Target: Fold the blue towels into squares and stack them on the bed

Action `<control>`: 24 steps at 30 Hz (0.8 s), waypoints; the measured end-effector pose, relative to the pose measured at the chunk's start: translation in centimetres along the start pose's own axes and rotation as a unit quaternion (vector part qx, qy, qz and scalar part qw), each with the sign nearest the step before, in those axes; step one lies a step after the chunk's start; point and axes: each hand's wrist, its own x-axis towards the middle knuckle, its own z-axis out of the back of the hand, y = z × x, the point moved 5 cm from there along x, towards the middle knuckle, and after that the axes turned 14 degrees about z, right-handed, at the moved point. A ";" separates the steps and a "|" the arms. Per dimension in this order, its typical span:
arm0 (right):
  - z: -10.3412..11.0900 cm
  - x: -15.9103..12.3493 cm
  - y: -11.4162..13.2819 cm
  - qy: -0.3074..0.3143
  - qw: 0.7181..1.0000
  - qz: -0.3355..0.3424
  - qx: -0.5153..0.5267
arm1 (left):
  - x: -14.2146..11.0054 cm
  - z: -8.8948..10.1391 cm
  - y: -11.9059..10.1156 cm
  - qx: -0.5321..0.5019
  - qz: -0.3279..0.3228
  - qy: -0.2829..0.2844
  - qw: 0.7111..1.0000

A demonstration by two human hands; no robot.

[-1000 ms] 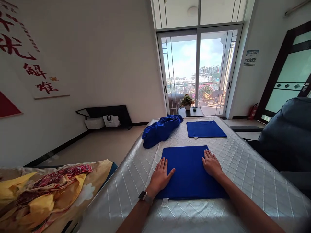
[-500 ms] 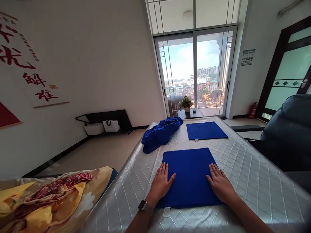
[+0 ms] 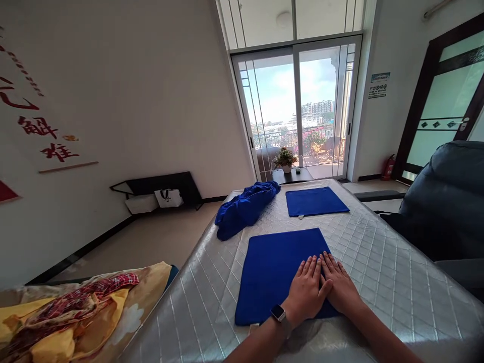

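A flat blue cloth piece (image 3: 264,277), roughly square with a white tag at its near edge, lies on the silver quilted mattress (image 3: 397,287). My left hand (image 3: 308,287), with a watch on the wrist, rests flat on the right half of this cloth, fingers stretched out. Right beside it, my right hand (image 3: 338,282) lies flat over the cloth's right edge, its thumb side against the left hand. Farther back is a second flat blue cloth piece (image 3: 316,201), also tagged. To its left sits a crumpled heap of blue cloth (image 3: 247,209).
At lower left, yellow and red plaid cloths (image 3: 83,307) lie in a pile. A dark armchair (image 3: 446,201) stands on the right. Beyond the mattress, a small table (image 3: 291,176) bears a potted plant (image 3: 286,159). White bags (image 3: 169,198) rest by the left wall.
My left hand has moved right across the blue cloth, from its left edge to beside my right hand. My right hand stays near the right edge. The view has shifted slightly.
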 end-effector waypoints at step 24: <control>1.3 -3.2 1.5 -0.006 0.999 -0.010 -0.041 | -13.0 6.1 14.8 0.065 0.290 0.088 0.951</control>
